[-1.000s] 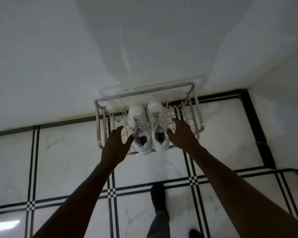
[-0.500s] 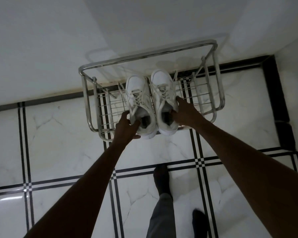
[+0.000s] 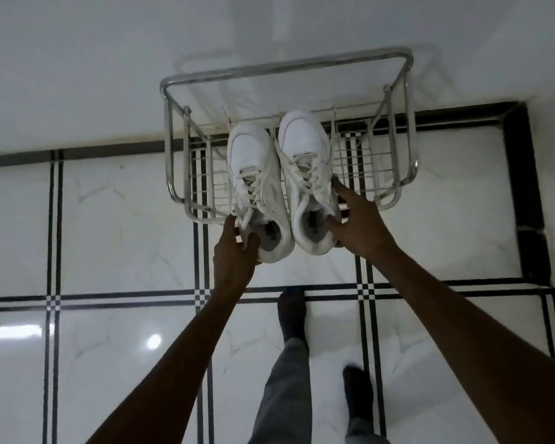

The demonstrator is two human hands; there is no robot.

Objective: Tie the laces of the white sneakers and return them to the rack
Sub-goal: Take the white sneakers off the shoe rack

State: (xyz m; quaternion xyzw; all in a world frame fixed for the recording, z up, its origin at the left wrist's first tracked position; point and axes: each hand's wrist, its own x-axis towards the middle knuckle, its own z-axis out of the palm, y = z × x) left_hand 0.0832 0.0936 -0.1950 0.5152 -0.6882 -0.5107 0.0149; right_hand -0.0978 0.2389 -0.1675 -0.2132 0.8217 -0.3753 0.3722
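Two white sneakers lie side by side on a low chrome wire rack (image 3: 173, 145), toes toward the wall and heels sticking out over the rack's front edge. My left hand (image 3: 234, 251) grips the heel collar of the left sneaker (image 3: 253, 174), thumb at its opening. My right hand (image 3: 359, 225) holds the right sneaker (image 3: 305, 161) at its outer side and heel, thumb in the collar. The laces on both shoes hang loose and untied.
The rack stands against a white wall (image 3: 109, 59) on a glossy white tiled floor (image 3: 116, 235) with black grid lines. A black skirting band (image 3: 526, 193) runs at the right. My dark-socked feet (image 3: 292, 312) stand just behind the rack.
My hands went from reaching open toward the sneakers to closing on their heels. The camera has moved closer to the rack, and the heels now stick out further over its front edge.
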